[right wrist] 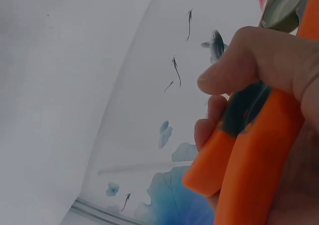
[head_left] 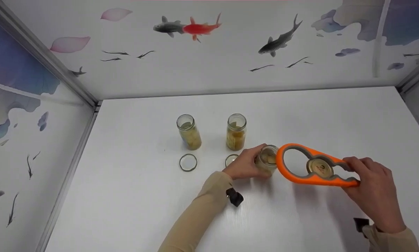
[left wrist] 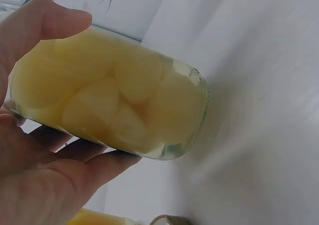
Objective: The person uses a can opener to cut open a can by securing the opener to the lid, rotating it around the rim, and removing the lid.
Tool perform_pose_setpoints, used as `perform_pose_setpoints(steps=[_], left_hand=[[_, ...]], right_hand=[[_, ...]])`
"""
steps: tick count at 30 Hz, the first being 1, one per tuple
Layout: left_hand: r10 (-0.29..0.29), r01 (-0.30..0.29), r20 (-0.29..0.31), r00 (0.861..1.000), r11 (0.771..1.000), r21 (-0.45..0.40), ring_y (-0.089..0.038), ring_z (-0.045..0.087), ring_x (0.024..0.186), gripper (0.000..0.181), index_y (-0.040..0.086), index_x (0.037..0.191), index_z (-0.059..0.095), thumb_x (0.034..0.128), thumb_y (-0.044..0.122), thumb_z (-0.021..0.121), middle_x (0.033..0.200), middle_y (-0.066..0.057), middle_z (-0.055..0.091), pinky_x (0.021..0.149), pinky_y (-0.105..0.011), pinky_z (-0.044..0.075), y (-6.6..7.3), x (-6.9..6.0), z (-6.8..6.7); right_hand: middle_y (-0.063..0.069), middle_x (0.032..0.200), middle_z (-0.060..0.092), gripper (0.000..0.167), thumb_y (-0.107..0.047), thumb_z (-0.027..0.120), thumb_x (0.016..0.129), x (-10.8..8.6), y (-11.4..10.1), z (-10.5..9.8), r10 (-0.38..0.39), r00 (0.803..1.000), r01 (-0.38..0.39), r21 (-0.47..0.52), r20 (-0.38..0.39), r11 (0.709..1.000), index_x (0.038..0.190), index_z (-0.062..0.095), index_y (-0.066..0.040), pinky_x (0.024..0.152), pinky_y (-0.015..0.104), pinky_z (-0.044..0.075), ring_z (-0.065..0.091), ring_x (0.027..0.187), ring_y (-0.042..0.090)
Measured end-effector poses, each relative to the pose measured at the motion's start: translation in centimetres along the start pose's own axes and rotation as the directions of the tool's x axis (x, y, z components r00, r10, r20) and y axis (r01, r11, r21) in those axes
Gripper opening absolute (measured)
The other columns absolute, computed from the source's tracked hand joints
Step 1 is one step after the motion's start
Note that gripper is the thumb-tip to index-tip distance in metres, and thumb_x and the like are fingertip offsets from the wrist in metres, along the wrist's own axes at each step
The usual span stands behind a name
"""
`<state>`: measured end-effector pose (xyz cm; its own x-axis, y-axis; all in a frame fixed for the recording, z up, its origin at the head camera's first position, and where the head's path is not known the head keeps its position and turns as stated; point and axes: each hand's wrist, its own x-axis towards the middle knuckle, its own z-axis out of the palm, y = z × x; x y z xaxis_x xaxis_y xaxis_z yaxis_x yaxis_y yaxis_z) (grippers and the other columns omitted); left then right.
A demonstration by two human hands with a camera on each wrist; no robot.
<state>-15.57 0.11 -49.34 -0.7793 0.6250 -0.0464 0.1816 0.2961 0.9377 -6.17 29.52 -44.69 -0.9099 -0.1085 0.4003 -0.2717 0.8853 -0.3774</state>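
My left hand (head_left: 246, 163) grips a glass jar (left wrist: 114, 90) of pale fruit pieces in liquid, its open mouth facing up in the head view. Thumb and fingers wrap its sides in the left wrist view. My right hand (head_left: 375, 187) holds the handles of an orange and grey jar opener (head_left: 286, 162); the thumb and curled fingers show on the handles in the right wrist view. A gold metal lid (head_left: 320, 168) sits between the opener's grey toothed arms, off the jar. The opener's rounded end is beside the jar's rim; whether they touch I cannot tell.
Two more lidless jars, a left one (head_left: 191, 136) and a right one (head_left: 236, 136), stand farther back on the white table (head_left: 125, 196). One lid (head_left: 188, 162) lies before the left jar, and another lid (head_left: 230, 159) is partly behind my left hand. Printed walls enclose the back and sides.
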Motion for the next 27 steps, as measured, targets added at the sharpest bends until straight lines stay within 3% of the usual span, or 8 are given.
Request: perform_pose_setpoints(steps=[10,16,22,27], left_hand=[[-0.001,0.000,-0.026,1.000,1.000,-0.024,-0.004,0.054,0.105,0.067,0.013,0.132,0.055,0.0707,0.004,0.082,0.114,0.007,0.063,0.097,-0.022,0.039,0.0,1.7,0.4],[-0.038,0.034,-0.046,0.998,0.996,-0.080,-0.003,0.053,0.107,0.067,0.014,0.131,0.056,0.0705,0.003,0.082,0.113,0.010,0.063,0.100,-0.023,0.037,0.1,2.5,0.5],[-0.009,0.006,-0.042,0.999,0.996,-0.086,-0.004,0.053,0.106,0.063,0.016,0.127,0.057,0.0706,0.002,0.082,0.112,0.011,0.062,0.100,-0.024,0.037,-0.1,3.4,0.5],[-0.031,0.027,-0.037,0.999,0.994,-0.104,-0.005,0.053,0.108,0.063,0.016,0.127,0.057,0.0712,0.002,0.081,0.114,0.011,0.061,0.101,-0.025,0.037,-0.3,3.8,0.4]], right_hand=[[0.021,0.085,0.061,0.054,0.018,0.082,0.052,-0.4,0.5,-0.4,0.049,0.999,-0.049,-0.006,-0.008,0.999,0.099,0.063,-0.001,0.079,0.064,0.033,0.052,0.080,0.039],[0.021,0.085,0.061,0.055,0.014,0.084,0.053,-0.5,0.3,-0.5,0.068,0.998,-0.068,-0.018,0.002,0.998,0.101,0.062,0.001,0.079,0.064,0.033,0.051,0.079,0.039],[0.021,0.085,0.060,0.056,0.013,0.085,0.051,-0.6,-0.1,-0.6,0.059,0.998,-0.059,0.004,0.003,0.998,0.101,0.062,0.002,0.078,0.064,0.033,0.050,0.080,0.039],[0.018,0.082,0.061,0.056,0.014,0.086,0.049,-0.9,-0.5,-0.5,0.035,0.999,-0.035,0.017,-0.013,0.999,0.099,0.063,0.001,0.077,0.062,0.035,0.052,0.078,0.036]])
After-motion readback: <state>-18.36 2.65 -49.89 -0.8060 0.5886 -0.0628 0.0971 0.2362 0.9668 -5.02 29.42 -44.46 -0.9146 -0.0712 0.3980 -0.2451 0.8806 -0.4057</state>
